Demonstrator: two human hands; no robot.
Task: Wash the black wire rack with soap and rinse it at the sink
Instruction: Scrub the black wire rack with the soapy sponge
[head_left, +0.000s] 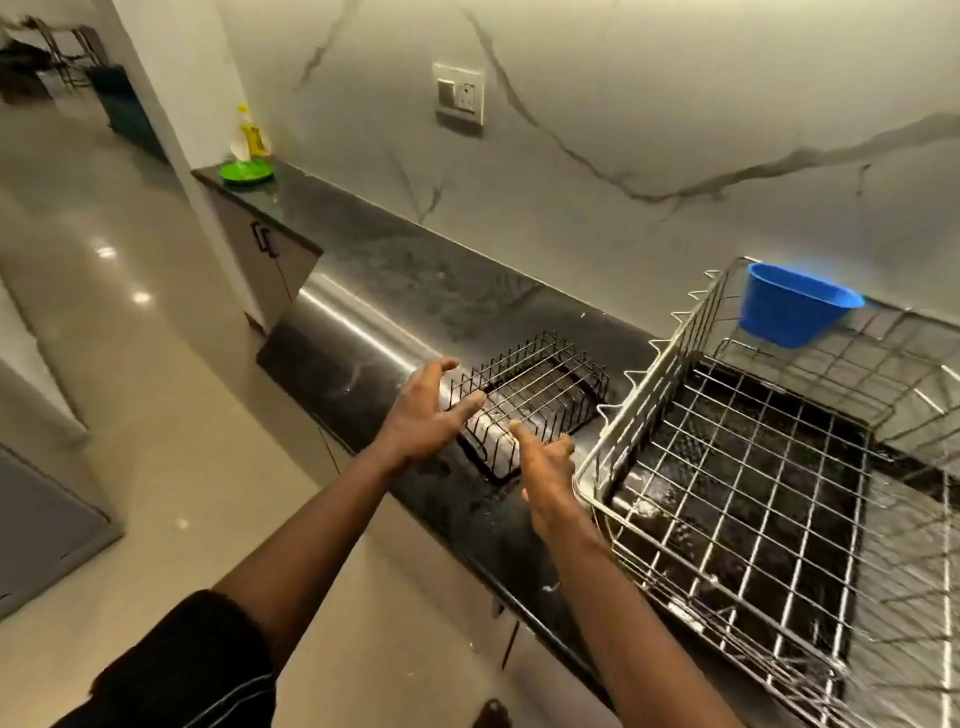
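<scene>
Pickup step: left hand (423, 415) spread at 9 o'clock of the black wire rack (540, 389), right hand (550, 467) straight-fingered at 6, neither gripping, rack on the tabletop (395, 270) at 9 o'clock from the steel basket (660, 384), next likely clamping both edges, lifting level.

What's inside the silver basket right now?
Only a blue cup, at the far side of the basket. Through its grid shows a dark wet surface; the basket's right end is out of frame.
</scene>
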